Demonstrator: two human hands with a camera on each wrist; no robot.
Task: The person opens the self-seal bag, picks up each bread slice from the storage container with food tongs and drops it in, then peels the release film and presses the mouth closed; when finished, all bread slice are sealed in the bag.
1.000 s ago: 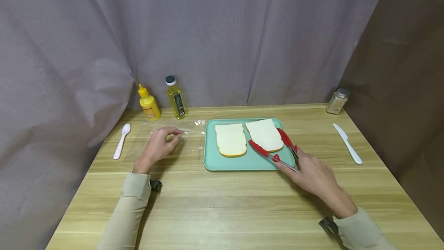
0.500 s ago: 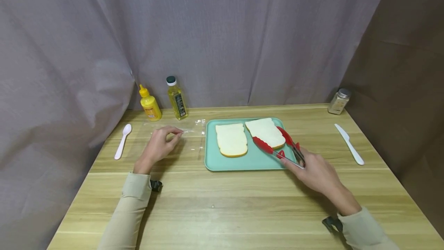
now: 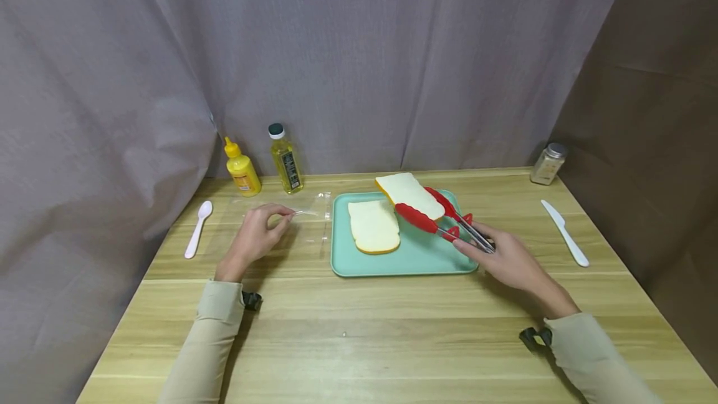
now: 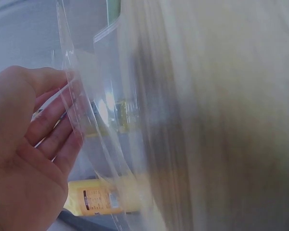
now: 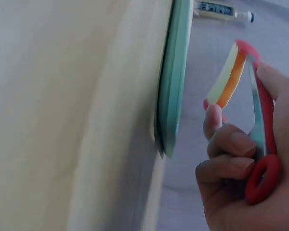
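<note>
Left hand (image 3: 259, 231) and right hand (image 3: 507, 259) both grip; between them lies a green tray (image 3: 432, 257). The left pinches a clear bag (image 3: 316, 226); the right squeezes red tongs (image 3: 424, 223) clasping a bread slice (image 3: 411, 193) above the tray. Lifting seems the step; the next move calls for steady pressure.

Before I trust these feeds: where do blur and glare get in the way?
Head: the tongs and the bread slice they hold look fairly crisp; the clear bag shows only small glints. Left wrist: tabletop heavily smeared, bright glare on the bag. Right wrist: tabletop blurred too.
</note>
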